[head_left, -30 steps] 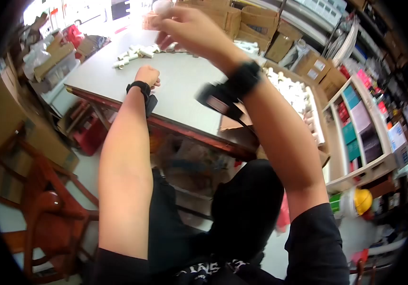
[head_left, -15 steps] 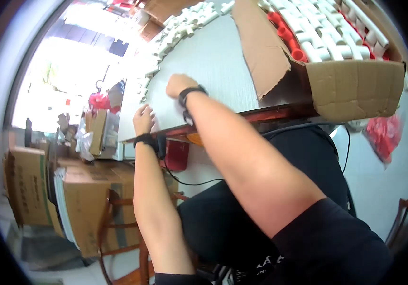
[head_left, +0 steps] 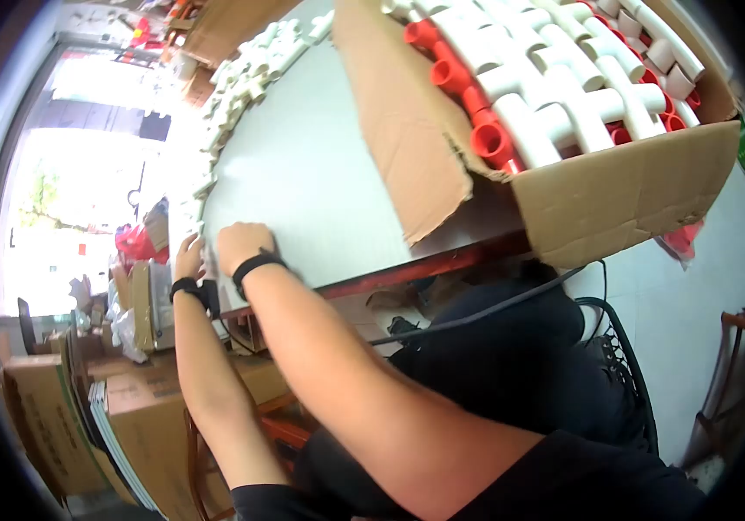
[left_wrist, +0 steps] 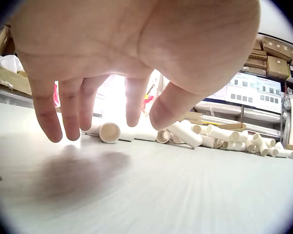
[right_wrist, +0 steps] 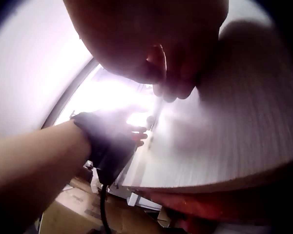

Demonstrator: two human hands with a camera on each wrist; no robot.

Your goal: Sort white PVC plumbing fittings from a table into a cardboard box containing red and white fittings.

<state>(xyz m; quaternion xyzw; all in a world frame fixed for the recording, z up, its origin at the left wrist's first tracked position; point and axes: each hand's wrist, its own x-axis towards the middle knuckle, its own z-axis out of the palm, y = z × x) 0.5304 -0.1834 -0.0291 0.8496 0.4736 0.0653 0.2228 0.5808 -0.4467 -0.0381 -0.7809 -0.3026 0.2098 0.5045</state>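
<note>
In the head view my left hand [head_left: 188, 258] is over the table's left end, beside the row of white pipe fittings [head_left: 238, 82]. Its fingers point down and spread above the tabletop in the left wrist view, where a short white fitting [left_wrist: 109, 132] shows just behind the fingertips. My right hand [head_left: 244, 243] lies low at the table, to the right of the left one. Dark in the right wrist view, its fingers [right_wrist: 173, 87] curl in with the thumb folded near them, and no object shows between them.
A cardboard box [head_left: 624, 195] of white and red fittings [head_left: 492, 141] stands at the table's right, its flap [head_left: 398, 130] reaching over the tabletop [head_left: 303, 165]. Large cartons [head_left: 151, 412] stand on the floor at left. A black cable [head_left: 494, 308] runs along the near side.
My right hand has come down from over the far fittings to the table's left end, beside the left hand. The head view has turned, bringing the box of fittings closer.
</note>
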